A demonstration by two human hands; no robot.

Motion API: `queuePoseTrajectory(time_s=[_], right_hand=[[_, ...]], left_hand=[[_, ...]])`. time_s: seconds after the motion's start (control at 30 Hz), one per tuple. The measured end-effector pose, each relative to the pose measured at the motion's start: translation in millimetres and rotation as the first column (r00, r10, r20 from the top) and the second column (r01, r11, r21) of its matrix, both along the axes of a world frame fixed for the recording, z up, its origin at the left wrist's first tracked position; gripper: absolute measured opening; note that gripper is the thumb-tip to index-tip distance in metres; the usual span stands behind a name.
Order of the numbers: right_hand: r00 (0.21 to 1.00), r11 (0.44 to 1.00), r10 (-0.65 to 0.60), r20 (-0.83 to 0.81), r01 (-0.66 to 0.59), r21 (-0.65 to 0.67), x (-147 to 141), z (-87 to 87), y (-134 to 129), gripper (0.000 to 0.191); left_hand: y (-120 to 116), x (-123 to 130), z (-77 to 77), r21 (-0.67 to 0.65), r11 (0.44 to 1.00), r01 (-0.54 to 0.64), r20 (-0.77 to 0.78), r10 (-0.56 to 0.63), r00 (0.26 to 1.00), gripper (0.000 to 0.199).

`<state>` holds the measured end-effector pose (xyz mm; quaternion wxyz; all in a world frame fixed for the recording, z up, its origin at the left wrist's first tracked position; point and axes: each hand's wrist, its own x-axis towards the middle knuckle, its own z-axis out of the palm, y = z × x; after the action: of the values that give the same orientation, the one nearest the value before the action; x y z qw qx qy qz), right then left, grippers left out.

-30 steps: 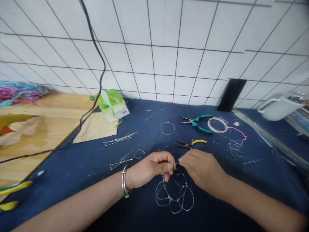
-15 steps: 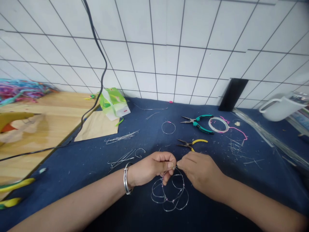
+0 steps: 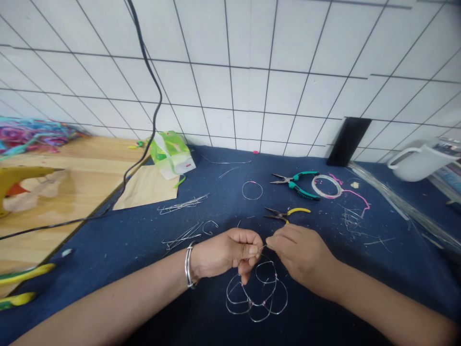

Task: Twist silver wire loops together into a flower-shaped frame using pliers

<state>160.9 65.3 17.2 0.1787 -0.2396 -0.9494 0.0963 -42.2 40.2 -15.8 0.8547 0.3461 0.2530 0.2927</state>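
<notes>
A flower-shaped wire frame [image 3: 252,304] with several loops and small pink bindings hangs below my fingers. My left hand [image 3: 230,252], with a silver bangle at the wrist, is closed in a pinch on the frame's upper part. Close beside it, my right hand [image 3: 302,257] is closed too, thumb and forefinger on a thin wire end [image 3: 263,246] that sticks out of the left pinch. The exact joint between the fingertips is hidden. Just beyond the right hand lie yellow-handled pliers [image 3: 298,211], partly covered by it.
On the blue cloth lie teal-handled pliers [image 3: 302,185], a white ring [image 3: 327,186] with pink thread, a wire circle [image 3: 252,190] and bent wires [image 3: 183,204]. A glue gun [image 3: 25,180] is on the wooden board at left. A black cable [image 3: 156,91] hangs down there. A white mug [image 3: 414,162] stands at right.
The right hand has drawn slightly away from the left, showing more of the wire between them. The wire frame has swung a little down and to the right.
</notes>
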Motion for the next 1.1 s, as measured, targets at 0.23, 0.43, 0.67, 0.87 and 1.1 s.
queuePoseTrajectory(time_s=[0.23,0.43,0.67,0.87,1.1], right_hand=[[0.999,0.998,0.032,0.019,-0.031,-0.046,1.3,0.5,-0.7,0.02],[0.997,0.999,0.05,0.052,-0.05,0.008,-0.8,-0.5,-1.4,0.02],[0.992,0.988,0.094,0.084,-0.104,0.113,-0.3,1.5,-1.7,0.02],[0.991,0.983,0.105,0.081,-0.116,0.143,-0.5,2.0,-1.1,0.02],[0.991,0.987,0.101,0.084,-0.11,0.12,-0.6,-1.2,0.6,0.019]], left_hand=[[0.5,-1.5,1.1,0.009,1.0,-0.02,-0.034,0.021,0.999,0.009],[0.1,-1.5,3.4,-0.007,0.999,-0.037,-0.042,0.037,0.998,0.008],[1.1,-1.7,2.4,-0.012,1.0,0.0,-0.03,0.0,1.0,0.011],[1.6,-1.6,1.8,-0.015,1.0,0.016,-0.023,-0.017,1.0,0.013],[1.3,-1.8,5.0,-0.012,1.0,0.016,-0.024,-0.016,1.0,0.009]])
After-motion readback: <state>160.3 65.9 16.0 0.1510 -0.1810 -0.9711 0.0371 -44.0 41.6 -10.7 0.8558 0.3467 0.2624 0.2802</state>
